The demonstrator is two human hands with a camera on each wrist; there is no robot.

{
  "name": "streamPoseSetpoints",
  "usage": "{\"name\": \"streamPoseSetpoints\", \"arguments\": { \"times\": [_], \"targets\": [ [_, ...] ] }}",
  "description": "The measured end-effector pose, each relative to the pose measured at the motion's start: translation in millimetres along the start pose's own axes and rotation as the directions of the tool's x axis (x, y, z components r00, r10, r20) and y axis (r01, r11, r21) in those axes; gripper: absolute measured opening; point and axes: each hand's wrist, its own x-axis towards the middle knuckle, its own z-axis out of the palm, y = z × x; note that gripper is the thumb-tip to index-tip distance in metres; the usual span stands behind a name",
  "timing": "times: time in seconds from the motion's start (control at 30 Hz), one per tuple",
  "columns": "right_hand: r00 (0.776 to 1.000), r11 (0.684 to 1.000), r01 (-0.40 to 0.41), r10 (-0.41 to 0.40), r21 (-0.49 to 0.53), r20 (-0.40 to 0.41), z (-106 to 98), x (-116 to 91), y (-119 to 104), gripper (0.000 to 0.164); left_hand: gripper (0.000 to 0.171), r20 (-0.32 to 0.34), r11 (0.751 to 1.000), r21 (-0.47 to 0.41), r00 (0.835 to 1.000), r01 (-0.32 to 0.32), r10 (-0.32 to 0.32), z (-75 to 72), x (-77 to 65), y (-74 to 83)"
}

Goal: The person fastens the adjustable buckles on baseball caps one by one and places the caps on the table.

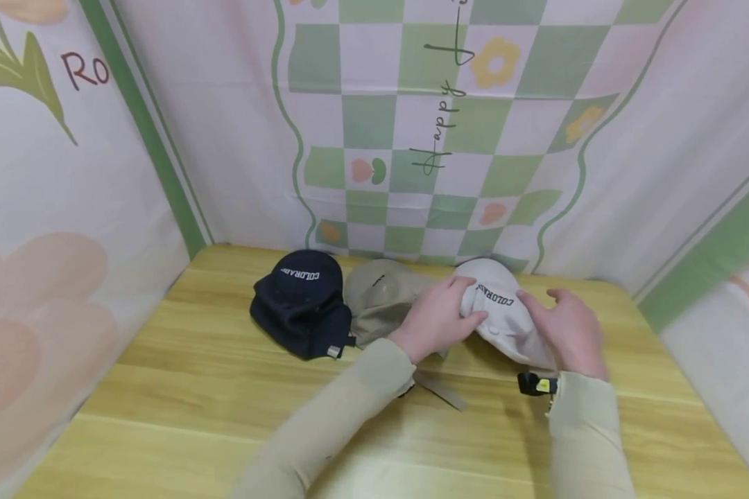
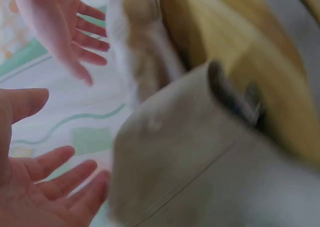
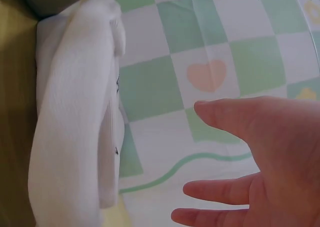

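Observation:
A white cap (image 1: 496, 305) with dark COLORADO lettering lies at the right of a row of caps on the table. My left hand (image 1: 440, 312) is at its left side, fingers spread, fingertips overlapping the cap's edge in the head view. To its right, my right hand (image 1: 568, 329) is held open; in the right wrist view a gap shows between this hand (image 3: 280, 152) and the white cap (image 3: 75, 117). A khaki cap (image 1: 374, 294) sits left of the white one, partly hidden by my left hand and looming large (image 2: 170, 142) in the left wrist view.
A navy cap (image 1: 302, 298) with white lettering stands at the left end of the row, beside the khaki one. A grey strap (image 1: 440, 391) extends over the wooden table (image 1: 193, 395) near my left cuff. Behind the caps hangs a green-and-white checked cloth (image 1: 424, 125).

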Motion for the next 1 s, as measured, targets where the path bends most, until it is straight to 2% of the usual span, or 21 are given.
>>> {"name": "streamPoseSetpoints", "arguments": {
  "times": [0.1,0.17,0.23,0.37,0.47,0.57,0.73,0.8,0.9,0.97,1.0],
  "targets": [
    [0.999,1.000,-0.014,0.015,-0.010,0.032,0.2,0.2,6.5,0.100,0.058,0.034,0.989,-0.131,0.997,0.068,-0.064,12.2,5.5,0.0],
    [0.999,1.000,-0.021,0.021,-0.010,0.050,1.2,0.0,10.8,0.101,0.055,0.030,0.977,-0.190,0.995,0.099,-0.095,20.0,8.5,0.1],
    [0.998,1.000,-0.027,0.028,-0.013,0.065,2.2,0.0,15.2,0.102,0.052,0.022,0.970,-0.222,0.995,0.102,-0.100,26.2,10.8,2.4],
    [0.994,0.999,-0.040,0.043,-0.030,0.096,4.8,0.0,22.7,0.103,0.050,0.027,0.961,-0.267,0.998,0.069,-0.064,36.1,13.6,12.6],
    [0.989,0.998,-0.061,0.065,-0.031,0.135,7.4,-0.7,26.2,0.105,0.056,0.072,0.944,-0.306,0.992,0.125,-0.107,41.4,14.2,20.9],
    [0.979,0.995,-0.095,0.095,-0.008,0.180,9.7,-2.5,28.2,0.107,0.061,0.107,0.922,-0.305,0.971,0.237,-0.214,46.8,15.0,25.5],
    [0.968,0.994,-0.107,0.101,0.011,0.230,10.8,-5.2,32.0,0.104,0.067,0.113,0.903,-0.218,0.928,0.371,-0.354,57.3,17.0,23.5],
    [0.967,0.996,-0.089,0.086,0.002,0.239,11.2,-5.5,33.7,0.102,0.071,0.127,0.876,-0.239,0.908,0.419,-0.399,61.3,17.3,20.5],
    [0.964,0.997,-0.079,0.077,0.000,0.254,12.6,-5.2,36.1,0.100,0.078,0.161,0.813,-0.319,0.874,0.486,-0.459,66.2,16.7,15.3],
    [0.963,0.997,-0.079,0.075,0.002,0.260,13.9,-4.8,36.8,0.099,0.080,0.166,0.787,-0.361,0.865,0.501,-0.474,67.8,16.1,11.7],
    [0.962,0.997,-0.082,0.078,0.005,0.263,14.7,-4.5,37.1,0.100,0.080,0.166,0.783,-0.372,0.866,0.499,-0.473,67.9,15.6,10.1]
  ]
}}
